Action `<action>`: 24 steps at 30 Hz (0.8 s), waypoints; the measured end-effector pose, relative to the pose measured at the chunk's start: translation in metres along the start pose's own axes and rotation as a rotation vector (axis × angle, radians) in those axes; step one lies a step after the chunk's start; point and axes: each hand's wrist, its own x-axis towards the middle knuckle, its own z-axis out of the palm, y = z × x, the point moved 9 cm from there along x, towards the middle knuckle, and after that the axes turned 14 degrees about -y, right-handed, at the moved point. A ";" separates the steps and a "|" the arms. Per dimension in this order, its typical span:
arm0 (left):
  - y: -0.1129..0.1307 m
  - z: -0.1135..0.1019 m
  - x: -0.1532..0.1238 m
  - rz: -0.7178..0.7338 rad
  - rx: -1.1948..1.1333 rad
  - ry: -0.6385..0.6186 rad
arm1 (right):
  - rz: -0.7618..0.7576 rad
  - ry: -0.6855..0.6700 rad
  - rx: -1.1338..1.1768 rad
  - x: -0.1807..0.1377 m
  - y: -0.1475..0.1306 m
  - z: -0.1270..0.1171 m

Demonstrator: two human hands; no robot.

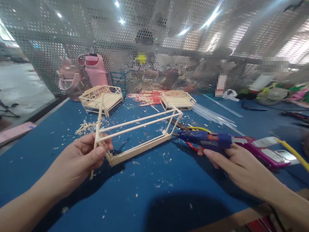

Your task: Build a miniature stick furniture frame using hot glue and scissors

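Observation:
My left hand (80, 154) pinches the left end of a small frame built of thin wooden sticks (142, 147), with one stick jutting up and down past the fingers. The frame is held tilted above the blue tabletop. My right hand (238, 164) is wrapped around a blue hot glue gun (205, 139), its grip hidden by the fingers. The gun's nozzle points left and meets, or nearly meets, the frame's lower right corner; I cannot tell which. Behind the gun lie pliers (178, 124) with red and yellow handles, partly covered.
Two stick-built miniature benches (103, 100) stand at the back, near red-and-white sticks (149, 97) and clear glue sticks (212, 116). Pink bottles (96, 71) stand at the back left before a perforated metal screen (116, 38). A magenta tool (263, 153) lies right. Shavings litter the blue tabletop (135, 199).

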 end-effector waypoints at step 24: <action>0.004 0.002 0.001 -0.006 0.022 0.024 | 0.000 -0.003 0.001 0.001 0.003 0.004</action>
